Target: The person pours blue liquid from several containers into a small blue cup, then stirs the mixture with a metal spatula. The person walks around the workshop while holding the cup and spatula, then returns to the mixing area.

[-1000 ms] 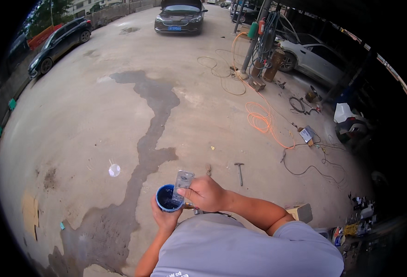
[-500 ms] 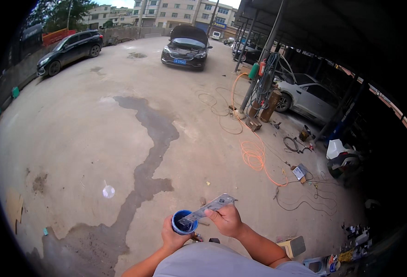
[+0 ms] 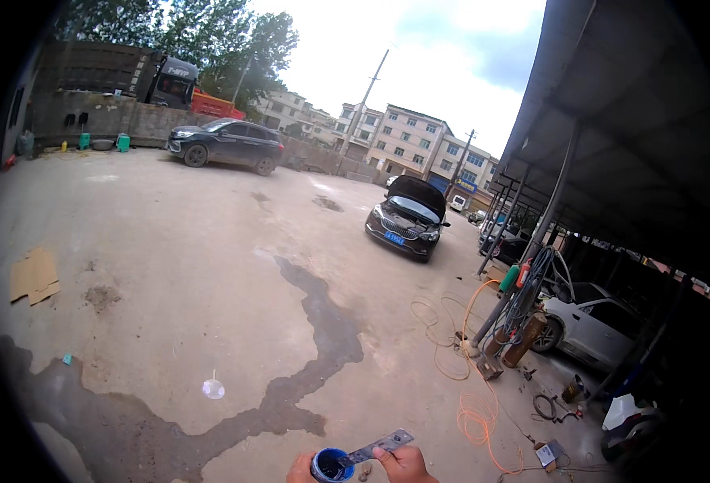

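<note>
At the lower edge of the head view, my left hand point(image 3: 300, 469) is wrapped round the side of a small blue cup point(image 3: 317, 467). Dark liquid, like paint, shows inside it. My right hand point(image 3: 404, 468) pinches a flat, grey, ruler-like mixing stick point(image 3: 381, 446), thumb on top. The stick lies slanted, with its lower left end over the cup's mouth at the rim and its other end sticking up past my thumb. Whether the tip touches the liquid, I cannot tell. Both wrists are cut off by the frame's edge.
A wet streak point(image 3: 291, 386) crosses the concrete yard. An orange hose point(image 3: 477, 419) lies coiled at right, near gas cylinders point(image 3: 524, 342) by a shelter post. A dark car with its hood up point(image 3: 407, 221) stands ahead, a dark SUV point(image 3: 230, 145) farther left. Flattened cardboard point(image 3: 35, 275) lies left.
The view has swung up and to the left, so my hands and the cup now sit lower in the picture. Both hands keep their holds on the cup and the stick.
</note>
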### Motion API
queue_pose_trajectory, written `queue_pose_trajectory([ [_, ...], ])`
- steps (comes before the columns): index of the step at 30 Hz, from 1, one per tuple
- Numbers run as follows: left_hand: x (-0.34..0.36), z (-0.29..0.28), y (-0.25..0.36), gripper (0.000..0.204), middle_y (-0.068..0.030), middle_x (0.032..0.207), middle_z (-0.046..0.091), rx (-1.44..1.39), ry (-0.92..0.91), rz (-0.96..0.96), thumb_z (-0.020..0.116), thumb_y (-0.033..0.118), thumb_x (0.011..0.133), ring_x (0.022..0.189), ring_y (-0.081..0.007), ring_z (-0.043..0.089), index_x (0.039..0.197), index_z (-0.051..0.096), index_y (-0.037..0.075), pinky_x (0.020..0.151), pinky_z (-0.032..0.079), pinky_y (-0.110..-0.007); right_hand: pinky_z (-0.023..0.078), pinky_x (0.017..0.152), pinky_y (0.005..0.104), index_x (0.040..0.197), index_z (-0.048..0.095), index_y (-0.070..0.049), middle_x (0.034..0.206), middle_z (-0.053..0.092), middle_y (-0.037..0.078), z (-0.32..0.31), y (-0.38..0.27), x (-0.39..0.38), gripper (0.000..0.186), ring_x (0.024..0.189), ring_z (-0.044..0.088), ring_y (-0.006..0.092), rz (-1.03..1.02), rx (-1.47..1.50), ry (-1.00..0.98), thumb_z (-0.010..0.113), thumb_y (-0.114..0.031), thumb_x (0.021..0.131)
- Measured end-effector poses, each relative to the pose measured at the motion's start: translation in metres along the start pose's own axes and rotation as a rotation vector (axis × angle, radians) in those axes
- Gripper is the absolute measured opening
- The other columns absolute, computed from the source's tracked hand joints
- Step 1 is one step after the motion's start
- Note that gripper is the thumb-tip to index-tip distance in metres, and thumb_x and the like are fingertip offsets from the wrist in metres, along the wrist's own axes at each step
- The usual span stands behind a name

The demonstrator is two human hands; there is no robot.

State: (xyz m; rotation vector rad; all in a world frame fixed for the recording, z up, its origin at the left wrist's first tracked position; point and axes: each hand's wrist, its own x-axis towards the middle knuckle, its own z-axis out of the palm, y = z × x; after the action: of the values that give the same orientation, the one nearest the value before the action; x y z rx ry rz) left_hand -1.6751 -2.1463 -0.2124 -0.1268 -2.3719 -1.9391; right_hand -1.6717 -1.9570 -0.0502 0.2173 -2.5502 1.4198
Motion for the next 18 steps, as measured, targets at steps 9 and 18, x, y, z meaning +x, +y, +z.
queue_pose_trajectory([
  [9,-0.001,-0.022,0.021,0.083,-0.0139,0.126,0.070,0.034,0.055,-0.074,0.093,0.012,0.055,0.118,-0.0316,0.067,0.133,0.065,0.012,0.099,0.055,-0.043,0.054,0.063,0.0370,0.097,0.078,-0.003,0.076,0.073,0.012,0.012,-0.012,0.012,0.026,0.069,0.069,0.0185,-0.181,0.005,0.028,0.067,-0.026,0.103],
  [18,-0.006,-0.039,0.010,0.089,-0.0164,0.123,0.069,0.115,0.099,-0.125,0.096,0.015,0.053,0.117,-0.0342,0.068,0.136,0.062,0.010,0.099,0.055,-0.044,0.053,0.065,0.0349,0.100,0.079,-0.002,0.078,0.075,0.012,0.021,-0.009,0.022,0.025,0.069,0.068,0.0188,-0.217,0.068,-0.138,0.070,-0.026,0.102],
])
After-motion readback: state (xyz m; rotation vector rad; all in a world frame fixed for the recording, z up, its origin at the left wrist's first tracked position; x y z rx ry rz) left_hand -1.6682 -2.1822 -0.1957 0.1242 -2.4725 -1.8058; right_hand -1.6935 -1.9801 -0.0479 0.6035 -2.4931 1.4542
